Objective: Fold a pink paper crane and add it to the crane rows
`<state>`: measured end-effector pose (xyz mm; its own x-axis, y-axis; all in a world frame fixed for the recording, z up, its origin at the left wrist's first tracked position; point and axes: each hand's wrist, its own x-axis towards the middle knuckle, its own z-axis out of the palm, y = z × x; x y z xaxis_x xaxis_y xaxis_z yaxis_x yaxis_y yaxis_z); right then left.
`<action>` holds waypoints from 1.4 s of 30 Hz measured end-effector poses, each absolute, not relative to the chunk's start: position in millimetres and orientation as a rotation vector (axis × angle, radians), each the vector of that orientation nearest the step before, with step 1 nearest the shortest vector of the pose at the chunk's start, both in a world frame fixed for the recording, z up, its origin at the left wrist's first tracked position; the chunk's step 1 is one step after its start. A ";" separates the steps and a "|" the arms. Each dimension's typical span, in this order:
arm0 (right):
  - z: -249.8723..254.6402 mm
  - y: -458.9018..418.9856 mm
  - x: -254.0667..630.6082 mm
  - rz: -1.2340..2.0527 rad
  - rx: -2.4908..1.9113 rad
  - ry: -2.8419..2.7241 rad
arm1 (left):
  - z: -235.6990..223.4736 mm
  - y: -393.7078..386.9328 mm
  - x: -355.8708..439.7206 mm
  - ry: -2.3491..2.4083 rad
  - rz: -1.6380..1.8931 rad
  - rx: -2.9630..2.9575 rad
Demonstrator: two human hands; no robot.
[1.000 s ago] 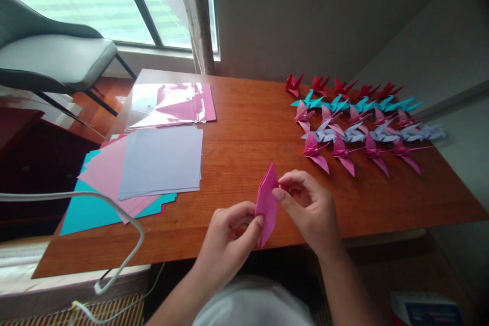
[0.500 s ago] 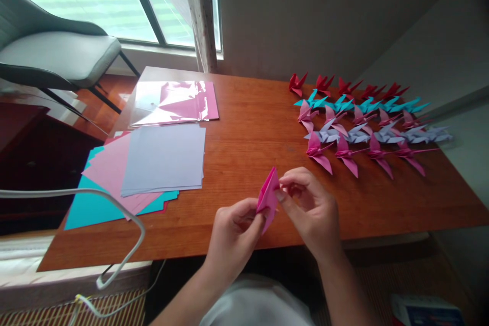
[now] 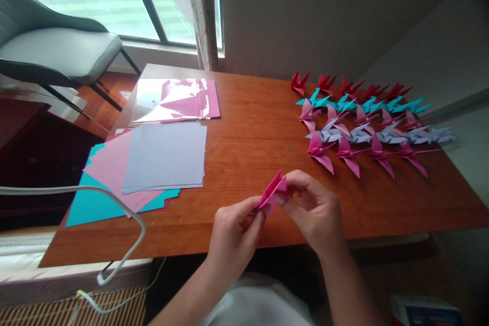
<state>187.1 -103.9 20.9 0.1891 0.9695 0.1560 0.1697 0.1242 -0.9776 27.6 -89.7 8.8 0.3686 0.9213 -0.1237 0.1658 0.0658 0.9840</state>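
A folded piece of hot-pink origami paper (image 3: 272,195) is held up over the near edge of the table, its top layers standing apart. My left hand (image 3: 237,229) pinches its lower left end between thumb and fingers. On the other side, my right hand (image 3: 314,209) grips the upper right part, thumb in front and fingers behind. Rows of finished paper cranes stand at the right: red cranes (image 3: 300,83) at the back, then turquoise cranes (image 3: 346,104), light pink cranes (image 3: 307,113), pale lavender cranes (image 3: 357,134) and hot-pink cranes (image 3: 321,152) nearest me.
On the wooden table (image 3: 244,147), lavender sheets (image 3: 164,155) overlap pink sheets (image 3: 110,160) and turquoise sheets (image 3: 93,204) at the left. A clear packet of paper (image 3: 178,99) lies behind them. A white cable (image 3: 141,234) crosses the near left corner. A chair (image 3: 64,51) stands by the window.
The pink paper has tilted to the right and its top layers have spread apart. My right fingers have closed farther over its upper right part. My left hand has barely moved.
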 end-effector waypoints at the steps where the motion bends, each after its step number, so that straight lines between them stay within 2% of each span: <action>1: 22.0 -103.9 187.4 0.873 -1.288 -1.270 | 9.1 -89.5 27.8 1.041 0.773 1.353; 16: 29.8 -106.9 185.7 0.927 -1.208 -1.396 | 9.2 -83.6 24.3 0.911 0.736 1.088; 25: 29.9 -111.6 185.5 0.505 -1.023 -1.758 | 18.5 -80.3 25.3 0.778 0.731 0.707; 31: 26.3 -116.3 184.4 0.297 -1.052 -1.847 | 21.1 -83.6 22.0 0.750 0.811 0.477; 35: 27.5 -119.1 182.3 0.371 -1.035 -1.798 | 19.1 -83.9 23.2 0.765 0.805 0.617; 38: 27.7 -121.2 179.9 0.506 -1.132 -1.537 | 17.6 -83.3 25.5 0.793 0.808 0.693; 42: 22.6 -118.5 176.5 0.876 -1.403 -1.110 | 17.9 -83.9 28.2 0.811 0.811 0.730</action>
<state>176.5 -118.5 22.6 0.2897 0.9544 0.0720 0.1520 0.0284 -0.9880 28.2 -83.9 17.9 0.4374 0.8366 -0.3299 -0.3303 0.4906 0.8064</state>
